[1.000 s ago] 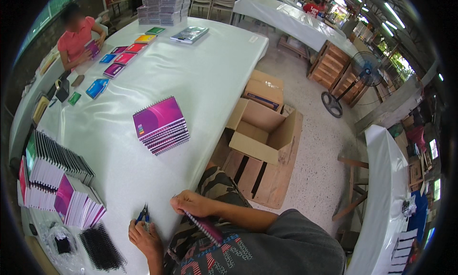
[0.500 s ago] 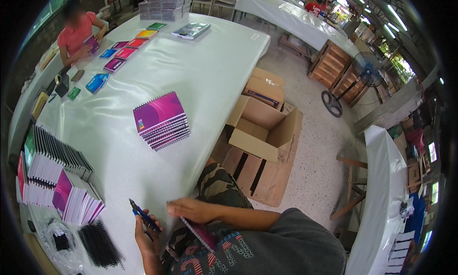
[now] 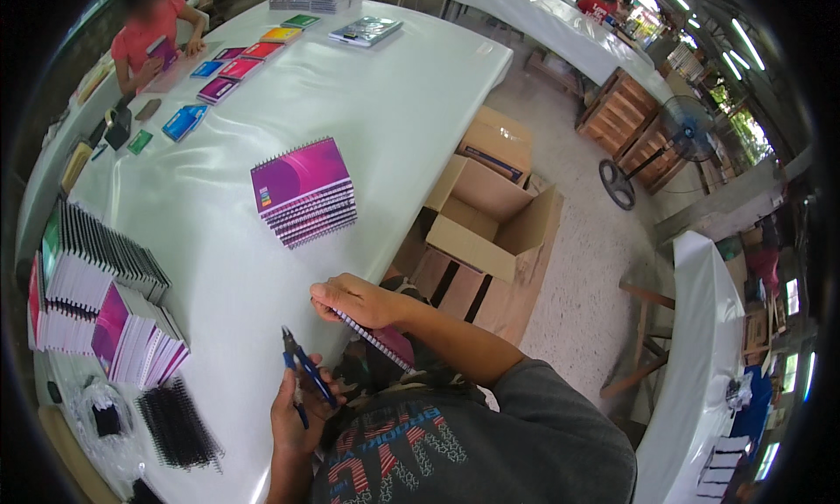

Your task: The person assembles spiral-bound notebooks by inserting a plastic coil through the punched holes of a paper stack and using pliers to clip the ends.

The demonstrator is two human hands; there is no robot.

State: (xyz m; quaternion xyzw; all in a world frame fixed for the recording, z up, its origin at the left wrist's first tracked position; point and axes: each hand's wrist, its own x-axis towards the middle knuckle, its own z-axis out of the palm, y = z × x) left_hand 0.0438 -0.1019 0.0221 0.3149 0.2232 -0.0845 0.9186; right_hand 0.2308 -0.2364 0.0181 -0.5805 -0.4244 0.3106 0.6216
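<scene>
My left hand [image 3: 291, 412] grips blue-handled pliers [image 3: 305, 370] with the jaws pointing up, near the table edge. Close on its right, my right hand [image 3: 354, 298] is closed around one end of a purple spiral notebook [image 3: 389, 345]. That notebook is tilted over my lap, its coil edge toward the pliers but apart from them. Farther up the table lies a fanned stack of purple spiral notebooks [image 3: 304, 189]. At the left stand piles of notebooks with black coils [image 3: 109, 263] and purple covers [image 3: 140, 336]. Loose black binding coils [image 3: 179, 423] lie nearer me.
A plastic bag [image 3: 98, 416] sits by the coils. Small colourful notebooks [image 3: 238, 68] are laid out near a co-worker [image 3: 149, 36] at the far left. Right of the table are an open cardboard box [image 3: 477, 248], a closed box [image 3: 496, 145] and a standing fan [image 3: 687, 129].
My left hand has moved right and slightly up with the pliers, closer to my right hand. The notebook has been raised a little in my right hand. The view has shifted slightly.
</scene>
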